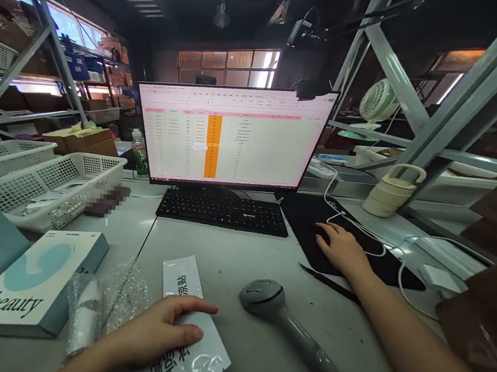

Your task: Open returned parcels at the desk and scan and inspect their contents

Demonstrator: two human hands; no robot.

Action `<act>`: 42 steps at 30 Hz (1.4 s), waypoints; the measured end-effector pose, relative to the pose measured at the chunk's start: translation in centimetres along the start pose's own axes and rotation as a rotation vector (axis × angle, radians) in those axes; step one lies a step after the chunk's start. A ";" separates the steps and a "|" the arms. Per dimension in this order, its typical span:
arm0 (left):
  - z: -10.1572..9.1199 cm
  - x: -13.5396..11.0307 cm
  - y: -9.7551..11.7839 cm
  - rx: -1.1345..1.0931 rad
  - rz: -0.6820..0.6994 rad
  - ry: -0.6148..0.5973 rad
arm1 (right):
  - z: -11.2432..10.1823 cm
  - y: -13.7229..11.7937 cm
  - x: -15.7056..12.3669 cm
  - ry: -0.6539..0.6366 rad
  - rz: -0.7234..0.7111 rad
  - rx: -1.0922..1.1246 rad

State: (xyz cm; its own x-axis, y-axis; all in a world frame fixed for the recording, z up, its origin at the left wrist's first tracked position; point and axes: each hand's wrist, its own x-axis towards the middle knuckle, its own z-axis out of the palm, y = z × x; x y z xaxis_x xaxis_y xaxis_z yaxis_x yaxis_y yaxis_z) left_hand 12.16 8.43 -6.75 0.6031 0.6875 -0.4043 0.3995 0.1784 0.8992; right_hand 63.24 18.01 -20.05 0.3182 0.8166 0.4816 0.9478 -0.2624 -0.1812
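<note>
My left hand (158, 332) lies flat on a silver foil packet (188, 329) with printed characters, at the near edge of the grey table (239, 257); its fingers are stretched out. My right hand (340, 248) is cupped over a dark mouse (322, 232) on a black mouse pad (317, 218). A grey handheld barcode scanner (294, 330) lies on the table between my arms. Behind it stand a black keyboard (223, 211) and a monitor (231, 135) showing a spreadsheet with an orange column.
A teal and white box marked "beauty" (32, 286) and crumpled clear wrap (102, 301) lie at the left. White mesh baskets (44, 185) sit behind them. A cream container (390, 191), white cables (361, 224), a fan (376, 102) and metal shelving (443, 113) stand at the right.
</note>
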 end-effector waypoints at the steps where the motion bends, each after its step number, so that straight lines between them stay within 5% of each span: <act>1: 0.0 0.0 0.0 -0.002 0.000 -0.003 | -0.1 0.0 0.0 -0.007 0.005 0.001; 25: 0.1 -0.2 0.2 -0.001 -0.019 -0.001 | -0.1 0.0 -0.1 -0.012 -0.027 0.039; 42: -0.3 0.1 -0.9 0.013 -0.029 -0.011 | -1.9 -1.3 -0.5 -0.065 0.073 0.027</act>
State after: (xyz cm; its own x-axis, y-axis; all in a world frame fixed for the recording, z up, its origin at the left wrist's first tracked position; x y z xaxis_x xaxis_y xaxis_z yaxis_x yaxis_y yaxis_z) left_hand 11.64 8.58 -7.61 0.5985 0.6746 -0.4320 0.4255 0.1892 0.8850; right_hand 61.90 16.97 -18.40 0.3833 0.8275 0.4103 0.9210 -0.3092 -0.2369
